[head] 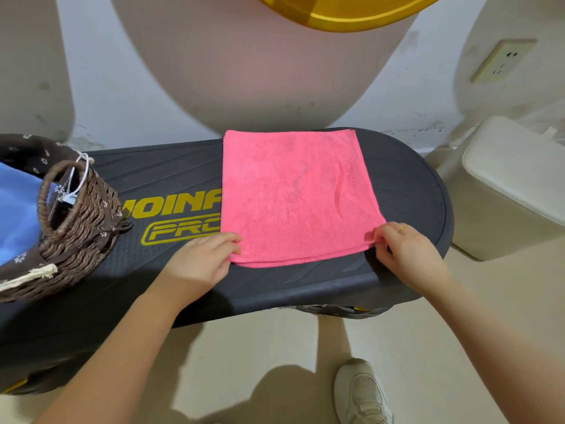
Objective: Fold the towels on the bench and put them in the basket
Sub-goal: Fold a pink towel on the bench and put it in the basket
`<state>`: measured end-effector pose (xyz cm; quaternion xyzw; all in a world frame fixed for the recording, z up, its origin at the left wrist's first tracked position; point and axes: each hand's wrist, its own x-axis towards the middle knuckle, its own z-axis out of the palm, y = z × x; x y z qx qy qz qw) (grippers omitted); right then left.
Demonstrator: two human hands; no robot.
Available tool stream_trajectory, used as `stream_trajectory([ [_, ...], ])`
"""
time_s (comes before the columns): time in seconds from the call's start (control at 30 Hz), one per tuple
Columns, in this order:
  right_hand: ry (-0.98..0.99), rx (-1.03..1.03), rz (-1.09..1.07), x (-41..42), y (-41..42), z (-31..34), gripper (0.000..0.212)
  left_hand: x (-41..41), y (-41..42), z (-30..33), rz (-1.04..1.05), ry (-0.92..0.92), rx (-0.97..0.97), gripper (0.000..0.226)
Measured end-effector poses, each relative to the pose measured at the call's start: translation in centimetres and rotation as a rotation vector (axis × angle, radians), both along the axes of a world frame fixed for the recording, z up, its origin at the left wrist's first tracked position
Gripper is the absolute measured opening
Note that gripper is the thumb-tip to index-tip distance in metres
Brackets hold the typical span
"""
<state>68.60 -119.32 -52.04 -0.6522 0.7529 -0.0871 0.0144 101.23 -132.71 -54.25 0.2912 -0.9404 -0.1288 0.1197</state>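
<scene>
A pink towel [298, 195] lies flat on the dark bench [171, 270], folded once so two layers show along its near edge. My left hand [203, 260] pinches the towel's near left corner. My right hand [403, 249], with a ring on one finger, pinches the near right corner. A brown woven basket [79, 228] with a dark flowered lining stands on the bench's left end, and a blue towel [15, 209] lies inside it.
A white padded stool [513, 185] stands to the right of the bench. The wall with a socket [501, 59] is just behind the bench. A yellow object [345, 10] hangs at the top. My shoe [362, 393] is on the floor below.
</scene>
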Motion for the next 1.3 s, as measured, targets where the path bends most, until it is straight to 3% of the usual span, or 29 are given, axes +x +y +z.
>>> stream_trajectory([
  [0.13, -0.354, -0.105, -0.227, 0.3, -0.1, 1.0, 0.009, -1.0, -0.1, 0.8, 0.156, 0.073, 0.004, 0.026],
  [0.23, -0.657, -0.266, -0.309, 1.5, -0.6, 1.9, 0.008, -2.1, 0.7, 1.3, 0.400, 0.278, 0.316, 0.029],
  [0.3, -0.705, -0.301, -0.276, 1.4, -0.9, 2.2, 0.012, -2.2, 1.5, 1.6, 0.490, 0.421, 0.494, 0.033],
  [0.4, -0.639, -0.212, -0.177, 1.0, -0.3, 2.8, 0.021, -1.4, 1.8, 2.0, 0.457, 0.481, 0.575, 0.034],
  [0.47, -0.510, -0.124, -0.140, 0.7, 0.3, 2.8, 0.019, -0.8, 1.9, 2.2, 0.389, 0.321, 0.573, 0.029],
  [0.53, -0.515, 0.001, -0.136, 0.5, 0.8, 3.1, 0.017, -0.5, 2.0, 2.5, 0.348, 0.223, 0.580, 0.036],
  [0.6, -0.720, 0.146, -0.136, 0.0, 1.2, 3.5, 0.016, -0.3, 1.9, 2.9, 0.358, 0.271, 0.631, 0.044],
  [0.73, -1.120, 0.142, -0.146, -0.5, 0.7, 4.7, 0.020, 0.3, 1.5, 4.9, 0.317, 0.420, 0.860, 0.018],
  [0.83, -1.068, 0.096, -0.170, -0.4, -1.6, 4.5, 0.017, -0.6, 0.4, 5.7, 0.382, 0.394, 0.841, 0.006],
  [0.97, -0.783, 0.092, -0.150, -0.7, -4.8, 3.9, 0.022, -2.7, -2.7, 5.6, 0.573, 0.572, 0.733, 0.020],
  [1.1, -0.924, 0.020, -0.311, -1.2, -8.2, 2.8, 0.026, -3.9, -5.7, 5.7, 0.693, 0.622, 0.802, 0.019],
  [1.2, -0.976, 0.044, -0.437, -1.8, -10.6, 1.6, 0.026, -4.8, -7.9, 4.7, 0.795, 0.551, 0.869, 0.018],
  [1.3, -0.925, 0.038, -0.484, -2.3, -12.4, 0.9, 0.025, -6.0, -9.4, 3.5, 0.847, 0.414, 0.786, 0.014],
])
